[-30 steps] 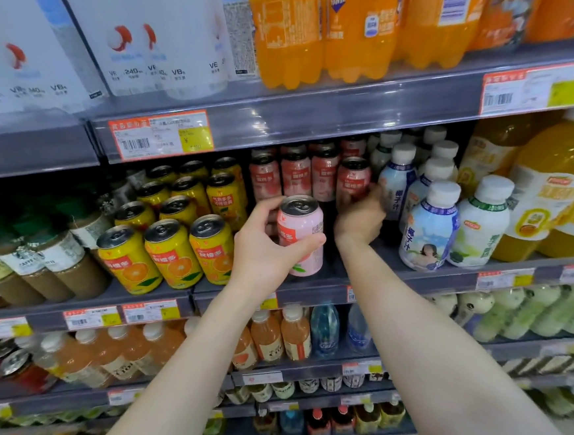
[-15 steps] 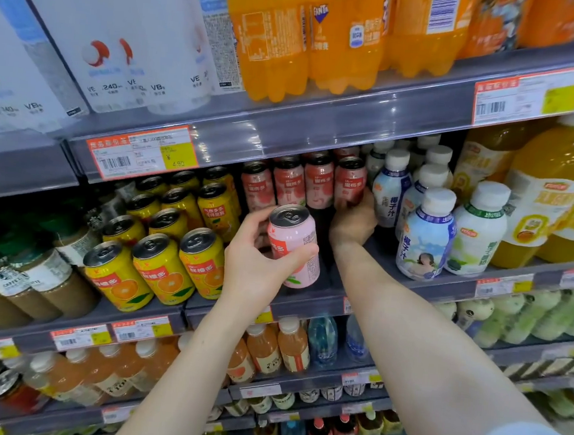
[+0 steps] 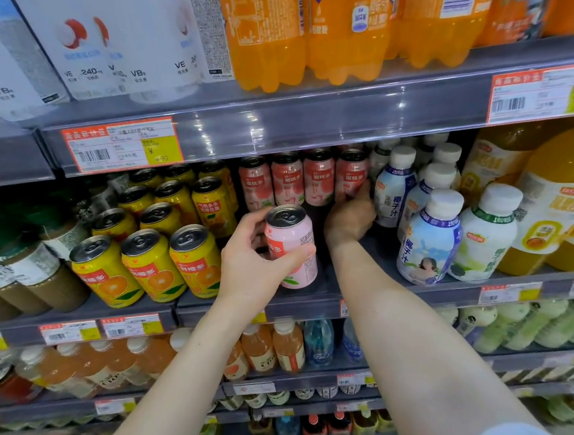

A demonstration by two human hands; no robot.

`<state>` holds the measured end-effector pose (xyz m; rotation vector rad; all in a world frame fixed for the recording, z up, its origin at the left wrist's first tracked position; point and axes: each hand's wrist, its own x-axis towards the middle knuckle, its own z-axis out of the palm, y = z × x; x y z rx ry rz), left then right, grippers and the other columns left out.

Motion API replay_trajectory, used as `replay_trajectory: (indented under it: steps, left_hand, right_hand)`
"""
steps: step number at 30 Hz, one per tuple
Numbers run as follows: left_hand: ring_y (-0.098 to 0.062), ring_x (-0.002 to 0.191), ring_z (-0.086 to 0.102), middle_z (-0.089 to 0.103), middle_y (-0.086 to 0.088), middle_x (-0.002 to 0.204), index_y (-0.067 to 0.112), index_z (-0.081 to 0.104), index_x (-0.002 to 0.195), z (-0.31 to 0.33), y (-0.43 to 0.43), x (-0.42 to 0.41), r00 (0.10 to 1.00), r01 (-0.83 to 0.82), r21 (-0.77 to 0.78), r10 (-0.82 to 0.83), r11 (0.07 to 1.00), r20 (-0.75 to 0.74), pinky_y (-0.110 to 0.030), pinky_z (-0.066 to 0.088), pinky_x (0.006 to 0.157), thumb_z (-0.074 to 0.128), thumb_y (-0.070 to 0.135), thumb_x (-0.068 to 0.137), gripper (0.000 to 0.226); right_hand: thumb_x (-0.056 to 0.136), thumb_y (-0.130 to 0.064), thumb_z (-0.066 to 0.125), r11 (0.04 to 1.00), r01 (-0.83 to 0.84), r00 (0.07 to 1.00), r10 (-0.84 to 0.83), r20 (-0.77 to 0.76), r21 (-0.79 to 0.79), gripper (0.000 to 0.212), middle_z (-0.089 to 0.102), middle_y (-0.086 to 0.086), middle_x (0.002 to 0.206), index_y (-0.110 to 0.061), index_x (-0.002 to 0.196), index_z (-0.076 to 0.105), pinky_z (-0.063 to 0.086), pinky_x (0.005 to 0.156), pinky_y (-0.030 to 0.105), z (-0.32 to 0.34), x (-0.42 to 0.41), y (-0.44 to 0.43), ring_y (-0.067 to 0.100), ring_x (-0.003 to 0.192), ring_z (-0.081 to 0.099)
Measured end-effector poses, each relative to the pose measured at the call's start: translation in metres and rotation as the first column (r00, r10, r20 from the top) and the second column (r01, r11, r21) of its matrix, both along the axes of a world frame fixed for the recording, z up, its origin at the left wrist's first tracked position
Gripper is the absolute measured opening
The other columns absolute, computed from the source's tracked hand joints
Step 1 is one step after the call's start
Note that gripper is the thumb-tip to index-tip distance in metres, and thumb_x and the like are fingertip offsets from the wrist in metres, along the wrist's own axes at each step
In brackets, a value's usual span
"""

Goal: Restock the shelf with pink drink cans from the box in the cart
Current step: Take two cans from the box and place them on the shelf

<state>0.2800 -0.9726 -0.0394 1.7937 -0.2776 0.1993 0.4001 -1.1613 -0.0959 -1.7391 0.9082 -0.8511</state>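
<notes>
Two hands work at the middle shelf (image 3: pixel 306 306). Yellow orange-drink cans (image 3: pixel 152 268) stand at the left, below a price tag (image 3: pixel 123 146) reading 4.90. The left hand (image 3: pixel 257 270) has its fingers (image 3: pixel 294 255) clamped round a pink can (image 3: pixel 291 235), held tilted at the shelf front. Four pink cans (image 3: pixel 287 179) stand in a row behind it. Overhead, an orange bottle (image 3: pixel 341 32) reads FANTA. The right hand (image 3: pixel 349 220) curls its fingers (image 3: pixel 361 190) on the rightmost can (image 3: pixel 351 172), just beside white bottles (image 3: pixel 430 235) marked 椰子汁.
</notes>
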Motion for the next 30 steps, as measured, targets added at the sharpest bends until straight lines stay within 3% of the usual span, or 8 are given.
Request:
replay_trajectory:
  steps: [8,14,18,22,30]
  left_hand:
    - [-0.001,0.111,0.067,0.071,0.014,0.119,0.035,0.062,0.125,-0.004,-0.001,0.004,1.0,-0.015,-0.005,0.015,1.0,0.009,-0.033,0.059,0.094,0.097,0.023,0.067,0.069]
    - [-0.001,0.112,0.067,0.071,0.013,0.121,0.03,0.061,0.128,-0.004,-0.004,0.007,1.0,-0.001,-0.031,0.002,1.0,0.012,-0.032,0.058,0.096,0.096,0.018,0.069,0.07]
    - [-0.005,0.111,0.069,0.073,0.01,0.119,0.022,0.062,0.132,-0.006,-0.006,0.012,1.0,0.004,-0.053,-0.004,0.999,0.013,-0.039,0.058,0.097,0.096,0.017,0.069,0.071]
    - [-0.007,0.113,0.068,0.072,0.009,0.12,0.021,0.062,0.131,-0.006,-0.005,0.015,1.0,0.01,-0.052,-0.008,0.999,0.021,-0.043,0.059,0.097,0.096,0.018,0.069,0.07]
    - [0.0,0.109,0.067,0.071,0.013,0.118,0.023,0.061,0.131,-0.002,-0.002,0.021,0.999,-0.005,-0.021,0.006,1.0,0.053,-0.028,0.058,0.092,0.096,0.019,0.068,0.072]
  right_hand:
    - [0.097,-0.019,0.062,1.0,-0.014,0.998,0.012,0.066,0.022,0.045,0.064,0.01,0.134,-0.021,0.141,0.055,0.048,0.097,0.035,-0.002,0.001,-0.001,0.029,0.121,0.061]
    - [0.097,-0.01,0.056,0.999,-0.013,1.0,0.014,0.001,-0.043,0.048,0.063,0.016,0.131,-0.018,0.144,0.051,0.049,0.097,0.037,-0.009,0.008,-0.002,0.033,0.119,0.062]
    - [0.101,-0.015,0.05,0.999,-0.016,0.996,0.013,-0.09,-0.038,0.052,0.059,0.018,0.132,-0.023,0.151,0.044,0.05,0.094,0.04,-0.006,0.01,-0.001,0.036,0.116,0.062]
    - [0.1,-0.02,0.051,0.999,-0.021,0.999,0.02,-0.025,-0.029,0.048,0.065,0.016,0.127,-0.026,0.147,0.048,0.051,0.09,0.038,-0.009,0.014,-0.003,0.036,0.111,0.065]
    - [0.098,-0.016,0.052,0.999,-0.032,0.999,0.032,0.019,-0.031,0.05,0.063,0.016,0.131,-0.023,0.148,0.048,0.049,0.092,0.038,-0.009,0.016,-0.005,0.035,0.115,0.063]
